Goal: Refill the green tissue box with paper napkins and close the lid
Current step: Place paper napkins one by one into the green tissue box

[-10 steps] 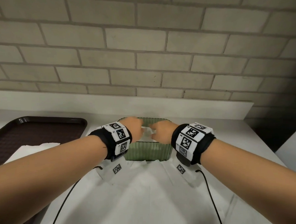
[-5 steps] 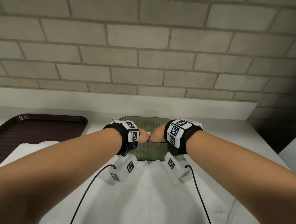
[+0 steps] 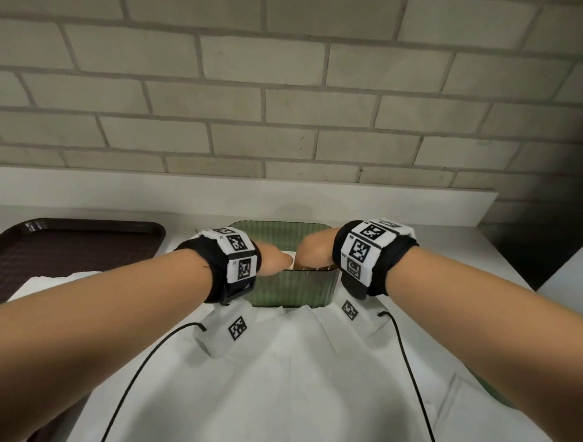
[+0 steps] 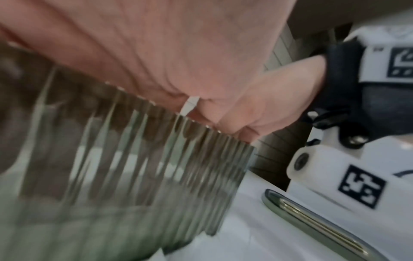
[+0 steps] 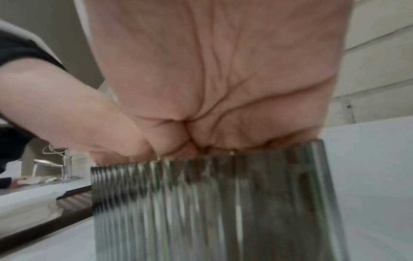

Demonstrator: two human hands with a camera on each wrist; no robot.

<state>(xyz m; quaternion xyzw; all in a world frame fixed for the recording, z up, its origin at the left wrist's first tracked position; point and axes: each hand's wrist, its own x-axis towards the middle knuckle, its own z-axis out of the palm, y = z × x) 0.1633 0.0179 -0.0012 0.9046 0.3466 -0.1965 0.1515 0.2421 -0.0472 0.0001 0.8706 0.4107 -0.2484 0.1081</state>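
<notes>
Green tissue box (image 3: 295,288) sits on the white counter (image 3: 488,261) straight ahead of me, close under the brick wall (image 3: 276,86), its near wall butting against a spread of loose white paper napkins (image 3: 291,373). Ribbed, translucent walls; I judge it hard plastic or glass, stiff, fairly smooth on the flutes, with enough weight to stay put under a downward push. If glass, it chips, so no levering on the rim. Best hold, in my view: the two short side walls, or a flat press from above.

Napkins look thin, soft, light. They will crumple and spring back, so they need packing down evenly.

Left hand (image 3: 274,260) is over the box's left half, right hand (image 3: 313,251) over its right half, knuckles almost meeting at the middle. Both dip below the rim. In the left wrist view a small white corner of paper (image 4: 190,106) pokes out between the two hands at the rim. Fingers go down into the box and are hidden by the palms and the ribbed wall; I cannot tell how far they are curled or whether they pinch paper or only press on it.

Judgement: the step is stuffing napkins in. Lid not yet on. A green, metal-edged piece (image 4: 312,224) lies on the napkins at the right; possibly the lid, not certain.

Brown tray (image 3: 58,253) to the left, well apart.
</notes>
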